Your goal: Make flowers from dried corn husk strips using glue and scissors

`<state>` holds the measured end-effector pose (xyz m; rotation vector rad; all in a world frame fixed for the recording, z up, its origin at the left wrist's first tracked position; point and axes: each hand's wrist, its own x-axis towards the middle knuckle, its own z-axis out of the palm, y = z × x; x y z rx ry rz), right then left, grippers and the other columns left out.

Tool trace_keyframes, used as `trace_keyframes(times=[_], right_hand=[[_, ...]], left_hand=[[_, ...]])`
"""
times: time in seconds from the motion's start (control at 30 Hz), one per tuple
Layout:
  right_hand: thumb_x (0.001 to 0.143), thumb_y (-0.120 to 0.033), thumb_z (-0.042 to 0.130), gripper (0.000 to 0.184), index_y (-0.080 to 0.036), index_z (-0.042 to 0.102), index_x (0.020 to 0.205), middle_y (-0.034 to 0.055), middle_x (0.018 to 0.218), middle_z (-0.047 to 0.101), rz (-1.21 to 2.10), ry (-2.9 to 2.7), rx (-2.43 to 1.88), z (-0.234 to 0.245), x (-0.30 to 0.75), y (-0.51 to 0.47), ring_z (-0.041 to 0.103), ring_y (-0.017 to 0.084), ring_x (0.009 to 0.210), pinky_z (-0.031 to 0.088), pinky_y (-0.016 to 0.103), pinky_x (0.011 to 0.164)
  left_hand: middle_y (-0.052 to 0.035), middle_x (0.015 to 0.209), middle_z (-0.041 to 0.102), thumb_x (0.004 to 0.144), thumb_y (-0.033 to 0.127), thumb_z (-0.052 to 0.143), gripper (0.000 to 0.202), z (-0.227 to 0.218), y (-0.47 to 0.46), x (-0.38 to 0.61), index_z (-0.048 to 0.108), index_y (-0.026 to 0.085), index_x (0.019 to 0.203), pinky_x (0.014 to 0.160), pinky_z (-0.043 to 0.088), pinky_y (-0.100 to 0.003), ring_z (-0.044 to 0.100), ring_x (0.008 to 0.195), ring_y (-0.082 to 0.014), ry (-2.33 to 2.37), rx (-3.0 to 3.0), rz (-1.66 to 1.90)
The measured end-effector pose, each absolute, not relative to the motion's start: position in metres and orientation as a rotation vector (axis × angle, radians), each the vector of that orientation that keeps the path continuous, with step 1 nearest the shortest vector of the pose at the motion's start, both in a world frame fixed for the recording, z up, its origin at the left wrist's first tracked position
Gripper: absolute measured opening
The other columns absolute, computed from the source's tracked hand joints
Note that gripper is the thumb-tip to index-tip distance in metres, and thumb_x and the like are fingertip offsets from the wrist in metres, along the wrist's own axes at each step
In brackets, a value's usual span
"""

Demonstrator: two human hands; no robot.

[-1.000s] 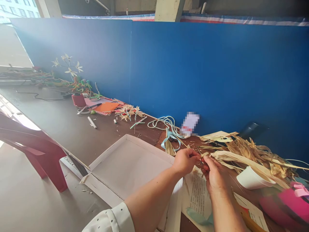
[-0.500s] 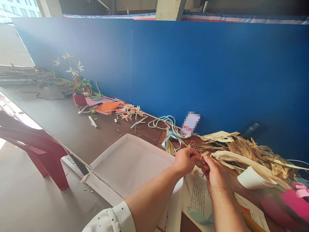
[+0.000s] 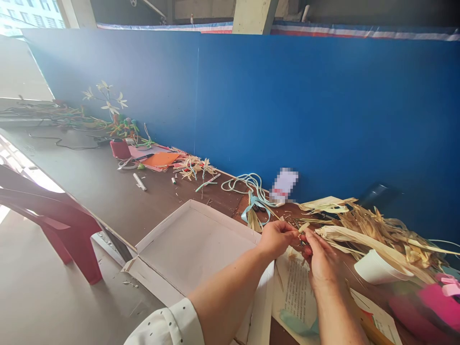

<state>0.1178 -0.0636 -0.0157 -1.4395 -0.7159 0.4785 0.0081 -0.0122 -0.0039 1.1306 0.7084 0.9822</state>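
My left hand (image 3: 278, 239) and my right hand (image 3: 321, 261) meet fingertip to fingertip above the table. Between them is a small pale strip of corn husk (image 3: 304, 227), pinched by the left fingers. The right fingers are curled closed against the same spot, with a thin dark bit among them too small to name. Just right of the hands lies a heap of dried corn husks (image 3: 362, 225). A white cup (image 3: 377, 268) rests tilted beneath one long husk. Below the hands is a printed sheet (image 3: 296, 287) with a light-blue ribbon across it.
An open shallow white box (image 3: 201, 244) stands left of my hands. Behind it are pale-blue cord (image 3: 247, 178), ribbon (image 3: 257, 203), husk flowers (image 3: 194, 167), orange paper (image 3: 161, 159) and a red thread spool (image 3: 120, 149). A blue panel (image 3: 287, 105) borders the table; a red chair (image 3: 77, 235) is left.
The husk strip between my fingertips has turned slightly and shows a little more. Both hands stay in nearly the same place. The whole view has shifted very slightly.
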Motion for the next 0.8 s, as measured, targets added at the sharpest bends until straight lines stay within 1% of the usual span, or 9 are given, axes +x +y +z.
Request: trace_keyframes(times=[0.07,0.2,0.27,0.37,0.47,0.53,0.67,0.8], right_hand=[[0.064,-0.048,0.074,0.048,-0.022,0.072,0.104,0.0015,0.080,0.068,0.533,-0.650,-1.433,-0.012,0.117,-0.065,0.042,0.007,0.050,0.034,0.022,0.045],[0.062,-0.047,0.076,0.042,-0.022,0.074,0.096,0.0007,0.082,0.067,0.558,-0.626,-1.417,-0.008,0.118,-0.068,0.041,0.007,0.051,0.033,0.022,0.045],[0.063,-0.048,0.075,0.041,-0.022,0.073,0.095,0.0007,0.082,0.067,0.545,-0.652,-1.430,-0.011,0.121,-0.068,0.041,0.008,0.051,0.033,0.023,0.045],[0.065,-0.051,0.073,0.044,-0.021,0.073,0.097,0.0011,0.074,0.067,0.503,-0.710,-1.472,-0.017,0.123,-0.067,0.042,0.011,0.050,0.033,0.025,0.044],[0.065,-0.052,0.073,0.047,-0.020,0.072,0.099,-0.0001,0.063,0.062,0.506,-0.740,-1.492,-0.020,0.123,-0.066,0.043,0.012,0.051,0.033,0.025,0.045],[0.063,-0.052,0.075,0.048,-0.021,0.072,0.099,-0.0008,0.062,0.061,0.515,-0.740,-1.499,-0.020,0.122,-0.066,0.044,0.012,0.051,0.035,0.025,0.046],[0.061,-0.053,0.076,0.048,-0.022,0.073,0.097,0.0000,0.067,0.065,0.503,-0.743,-1.545,-0.016,0.119,-0.068,0.048,0.013,0.052,0.039,0.026,0.048],[0.061,-0.053,0.075,0.047,-0.021,0.074,0.095,0.0008,0.064,0.066,0.458,-0.769,-1.543,-0.016,0.118,-0.068,0.050,0.014,0.051,0.040,0.027,0.049]], left_hand=[[0.0026,0.055,0.056,0.070,0.017,0.064,0.006,-0.002,-0.012,0.008,0.063,0.012,0.067,0.051,0.036,-0.019,0.047,0.051,-0.0062,0.678,1.061,0.981],[0.0037,0.052,0.053,0.069,0.019,0.067,0.009,-0.001,-0.012,0.008,0.062,0.012,0.067,0.050,0.034,-0.020,0.044,0.048,-0.0052,0.660,1.004,0.980],[0.0041,0.051,0.053,0.069,0.022,0.069,0.012,-0.001,-0.012,0.007,0.062,0.012,0.068,0.051,0.035,-0.020,0.043,0.047,-0.0050,0.668,1.000,0.970],[0.0034,0.054,0.054,0.069,0.023,0.070,0.014,0.001,-0.013,0.006,0.063,0.012,0.068,0.051,0.034,-0.020,0.044,0.049,-0.0053,0.675,1.001,0.964],[0.0027,0.057,0.056,0.070,0.020,0.069,0.010,0.001,-0.013,0.005,0.064,0.012,0.068,0.051,0.035,-0.019,0.046,0.051,-0.0052,0.683,1.004,0.963],[0.0027,0.058,0.057,0.070,0.018,0.067,0.007,0.001,-0.013,0.006,0.064,0.012,0.068,0.052,0.036,-0.019,0.046,0.051,-0.0051,0.695,1.014,0.965],[0.0030,0.057,0.057,0.071,0.013,0.065,0.003,0.001,-0.014,0.006,0.065,0.012,0.069,0.054,0.038,-0.018,0.046,0.051,-0.0047,0.734,1.063,0.967],[0.0043,0.054,0.054,0.072,0.014,0.064,0.004,0.003,-0.015,0.005,0.065,0.012,0.069,0.053,0.038,-0.019,0.044,0.048,-0.0044,0.759,1.104,0.954]])
